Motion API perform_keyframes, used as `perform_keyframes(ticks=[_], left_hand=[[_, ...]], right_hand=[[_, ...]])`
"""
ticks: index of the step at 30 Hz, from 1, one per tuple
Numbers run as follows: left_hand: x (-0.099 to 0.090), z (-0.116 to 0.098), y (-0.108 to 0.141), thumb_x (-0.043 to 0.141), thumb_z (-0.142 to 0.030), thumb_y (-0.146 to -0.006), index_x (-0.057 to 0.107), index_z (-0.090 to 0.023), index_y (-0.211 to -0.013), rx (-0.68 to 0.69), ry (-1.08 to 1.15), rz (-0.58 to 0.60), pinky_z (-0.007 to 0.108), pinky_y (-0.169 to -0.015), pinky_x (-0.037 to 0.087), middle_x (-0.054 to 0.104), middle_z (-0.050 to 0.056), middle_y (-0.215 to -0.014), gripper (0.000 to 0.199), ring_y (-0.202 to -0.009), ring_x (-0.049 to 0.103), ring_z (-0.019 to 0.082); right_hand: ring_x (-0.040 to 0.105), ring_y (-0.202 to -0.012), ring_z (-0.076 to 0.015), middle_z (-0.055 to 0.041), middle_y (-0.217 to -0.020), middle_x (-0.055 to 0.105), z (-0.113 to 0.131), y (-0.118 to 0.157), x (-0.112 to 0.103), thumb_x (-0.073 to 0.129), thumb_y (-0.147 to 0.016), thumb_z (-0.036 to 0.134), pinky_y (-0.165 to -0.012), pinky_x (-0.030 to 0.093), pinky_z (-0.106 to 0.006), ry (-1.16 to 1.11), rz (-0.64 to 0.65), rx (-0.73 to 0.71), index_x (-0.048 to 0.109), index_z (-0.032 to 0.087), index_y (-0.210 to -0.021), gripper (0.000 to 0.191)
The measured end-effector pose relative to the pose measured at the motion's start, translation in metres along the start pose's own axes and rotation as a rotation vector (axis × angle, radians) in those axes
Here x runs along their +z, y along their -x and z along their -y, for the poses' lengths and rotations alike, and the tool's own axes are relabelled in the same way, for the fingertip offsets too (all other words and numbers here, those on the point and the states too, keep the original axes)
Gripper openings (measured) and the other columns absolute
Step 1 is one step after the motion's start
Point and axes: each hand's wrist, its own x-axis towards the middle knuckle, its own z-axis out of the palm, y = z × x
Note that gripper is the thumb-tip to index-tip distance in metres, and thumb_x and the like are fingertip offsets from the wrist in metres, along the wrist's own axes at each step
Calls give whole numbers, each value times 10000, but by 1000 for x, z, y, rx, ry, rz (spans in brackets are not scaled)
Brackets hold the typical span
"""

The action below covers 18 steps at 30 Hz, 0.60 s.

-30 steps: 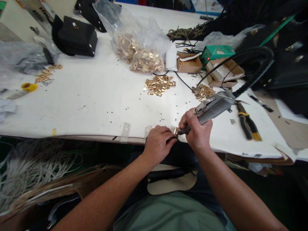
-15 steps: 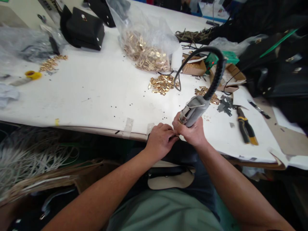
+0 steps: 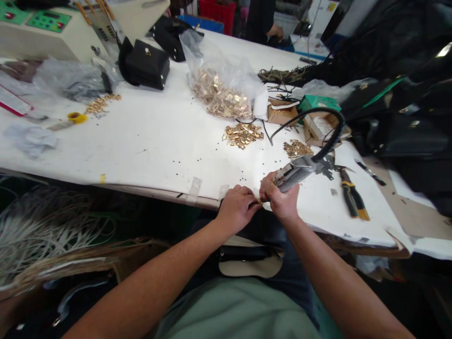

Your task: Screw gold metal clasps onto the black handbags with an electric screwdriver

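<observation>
My right hand (image 3: pixel 280 197) is wrapped round a grey air screwdriver (image 3: pixel 295 173) with a lever along its side and a black hose from its rear. The driver is tilted, its front end near a small gold metal fitting (image 3: pixel 260 202) at the table edge. My left hand (image 3: pixel 237 207) is closed beside it, pinching the dark edge of a bag piece by that fitting; the fingers hide most of it. Across my lap lies a black bag with a beige flap (image 3: pixel 250 267). Whether the driver's tip touches the fitting is hidden.
Gold metal plates lie in a pile (image 3: pixel 243 135) before a clear plastic bag (image 3: pixel 226 89) of similar parts. Pliers (image 3: pixel 353 195) with yellow-black handles lie right. A black handbag (image 3: pixel 148 63) stands back left. At the far end, a person's hand (image 3: pixel 277 32) shows.
The view has shifted, showing more of the table's far side. The screwdriver leans lower to the right and its hose has dropped. Both hands stay close together at the fitting.
</observation>
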Motion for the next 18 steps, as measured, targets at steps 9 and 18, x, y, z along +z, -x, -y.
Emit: perform_keyframes(ticks=[9, 18], left_hand=[[-9, -3, 1, 856, -325, -781, 782, -237, -996, -4, 40, 26, 399, -914, 475, 711, 51, -1045, 244, -1022, 608, 244], [-18, -28, 8, 776, -389, -847, 767, -227, -987, 10, -260, 4, 419, -878, 454, 706, 76, -962, 214, -1008, 611, 279]], right_hand=[[516, -446, -127, 9, -505, 571, 27, -12, -9, 742, -805, 596, -447, 429, -234, -45, -166, -52, 596, 178, -651, 468], [647, -1025, -265, -120, -1184, 689, 31, -22, -59, 581, -949, 424, -881, 470, -366, 1048, 166, 14, 618, 210, -1324, 434]])
